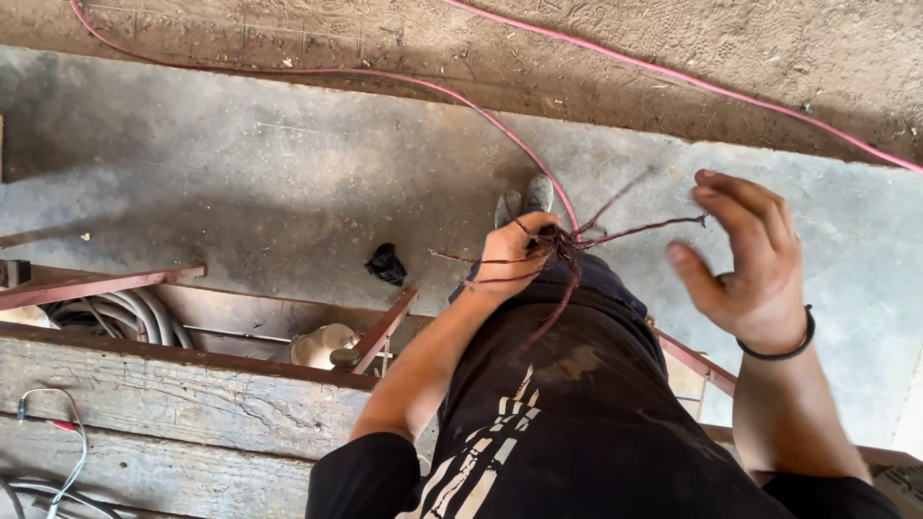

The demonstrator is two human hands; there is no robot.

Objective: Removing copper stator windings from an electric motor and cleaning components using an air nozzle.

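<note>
Two bare hands showed from above: the left hand [514, 252] was closed around a tangled bundle of dark reddish wire strands [558, 248], held at waist height over the concrete floor [240, 183], while the right hand [745, 259] hung open and empty just beside the splayed ends. One pink cable [461, 96] crossed the floor, two shoe tips [524, 197] peeked out, and one weathered wooden plank [173, 404] lay lower left. Judging by the loose ends, strands could prick the open palm or slip free.
</note>
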